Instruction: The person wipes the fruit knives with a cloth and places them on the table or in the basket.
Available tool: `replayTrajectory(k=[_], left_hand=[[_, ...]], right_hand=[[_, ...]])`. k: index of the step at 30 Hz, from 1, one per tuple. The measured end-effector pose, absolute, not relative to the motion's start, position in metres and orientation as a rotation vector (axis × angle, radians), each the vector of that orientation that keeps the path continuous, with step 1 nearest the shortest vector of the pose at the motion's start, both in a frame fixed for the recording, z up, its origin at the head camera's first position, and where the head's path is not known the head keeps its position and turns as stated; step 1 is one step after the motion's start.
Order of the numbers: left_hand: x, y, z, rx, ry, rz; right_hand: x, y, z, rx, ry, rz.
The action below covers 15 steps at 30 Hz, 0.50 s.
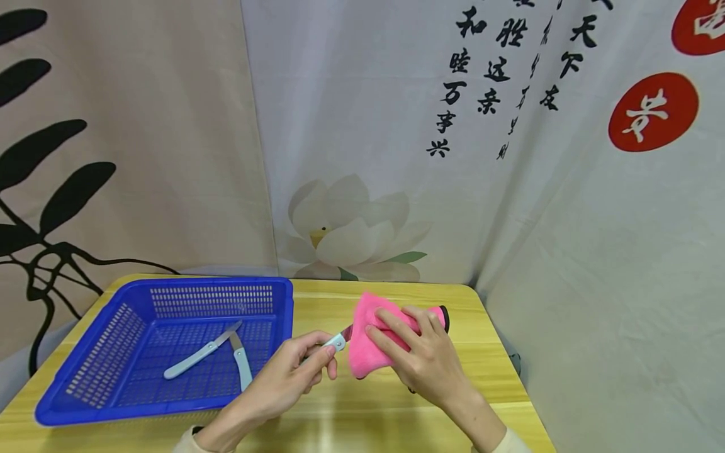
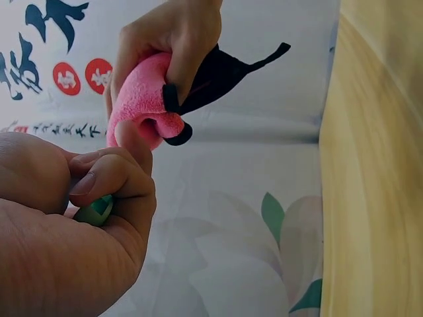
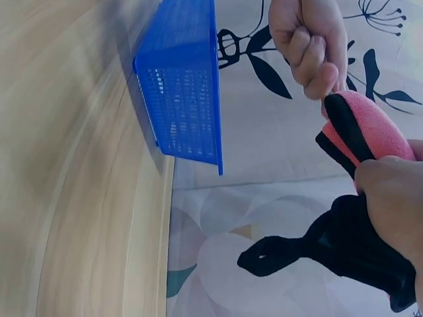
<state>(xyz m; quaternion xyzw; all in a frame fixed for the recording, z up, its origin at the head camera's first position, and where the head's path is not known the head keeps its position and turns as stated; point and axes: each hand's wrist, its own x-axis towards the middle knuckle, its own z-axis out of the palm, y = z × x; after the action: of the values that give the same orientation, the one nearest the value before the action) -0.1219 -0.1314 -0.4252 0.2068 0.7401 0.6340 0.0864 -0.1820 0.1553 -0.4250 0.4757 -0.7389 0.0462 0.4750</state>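
Observation:
My left hand (image 1: 291, 374) grips the pale blue handle of a knife (image 1: 338, 341) in front of me, its blade pointing right. A pink cloth (image 1: 368, 340) with black edging covers most of that blade. My right hand (image 1: 427, 358) holds the cloth folded around the blade, fingers spread over its top. In the left wrist view, the green end of the knife handle (image 2: 96, 211) shows inside the curled left fingers. A black part of the cloth (image 3: 344, 238) with a loop hangs below the right hand in the right wrist view.
A blue plastic basket (image 1: 164, 412) stands on the wooden table (image 1: 323, 428) to the left. Inside lie two knives with pale blue handles, one knife (image 1: 192, 362) slanting and another knife (image 1: 242, 365) nearer the right wall. A printed curtain (image 1: 351, 126) hangs behind the table.

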Motion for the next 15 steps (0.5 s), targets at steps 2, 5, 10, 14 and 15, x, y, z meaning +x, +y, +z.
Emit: replayTrajectory(k=[2, 5, 10, 14, 15], left_hand=[[-0.122, -0.132, -0.426, 0.614, 2.205, 1.892], [-0.122, -0.134, -0.428, 0.608, 2.204, 1.896], [-0.123, -0.137, -0.430, 0.593, 2.205, 1.903], [-0.125, -0.140, -0.432, 0.584, 2.210, 1.907], [-0.126, -0.141, -0.433, 0.580, 2.209, 1.910]], right_hand=[[-0.185, 0.158, -0.426, 1.158, -1.832, 0.121], [-0.189, 0.164, -0.428, 1.146, -1.880, 0.122], [-0.196, 0.174, -0.429, 1.096, -1.951, 0.096], [-0.202, 0.180, -0.427, 1.035, -1.967, 0.119], [-0.204, 0.180, -0.427, 1.026, -1.958, 0.137]])
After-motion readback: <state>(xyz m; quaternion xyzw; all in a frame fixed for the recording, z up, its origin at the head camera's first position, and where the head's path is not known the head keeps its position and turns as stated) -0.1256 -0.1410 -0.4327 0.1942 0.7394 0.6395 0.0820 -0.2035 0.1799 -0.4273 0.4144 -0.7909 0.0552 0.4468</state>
